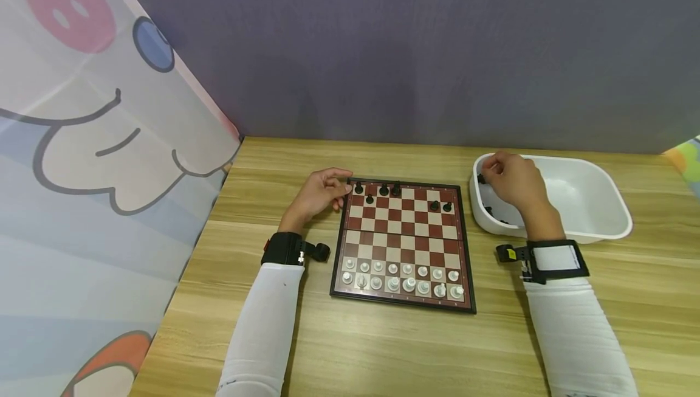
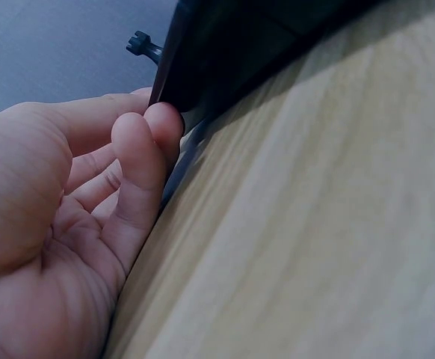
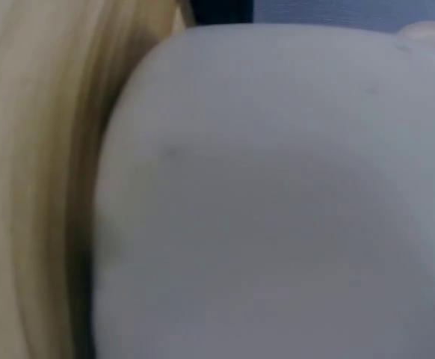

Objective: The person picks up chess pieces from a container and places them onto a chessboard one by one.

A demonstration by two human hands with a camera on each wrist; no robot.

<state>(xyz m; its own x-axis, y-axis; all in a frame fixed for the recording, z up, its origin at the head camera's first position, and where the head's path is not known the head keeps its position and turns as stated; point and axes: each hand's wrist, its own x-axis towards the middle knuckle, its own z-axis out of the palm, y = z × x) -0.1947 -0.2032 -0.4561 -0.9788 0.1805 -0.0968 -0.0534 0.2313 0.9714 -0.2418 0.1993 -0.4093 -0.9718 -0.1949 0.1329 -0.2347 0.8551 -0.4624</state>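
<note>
A chessboard (image 1: 404,242) with red and cream squares lies on the table in the head view. My left hand (image 1: 319,195) holds its far left corner, fingertips at the dark rim; the left wrist view shows this hand (image 2: 60,202) close up. Several black pieces (image 1: 396,189) stand on the far rows and white pieces (image 1: 409,284) fill two near rows. Over the left end of a white bin (image 1: 601,202), my right hand (image 1: 516,181) has bent fingers right at a black chess piece (image 1: 481,179); I cannot tell whether it pinches that piece.
More black pieces (image 1: 488,210) lie in the bin along its left side. A grey partition (image 1: 383,50) rises behind the wooden table (image 1: 383,348). A cartoon-printed wall (image 1: 98,172) borders the left edge. The bin wall (image 3: 262,202) fills most of the right wrist view.
</note>
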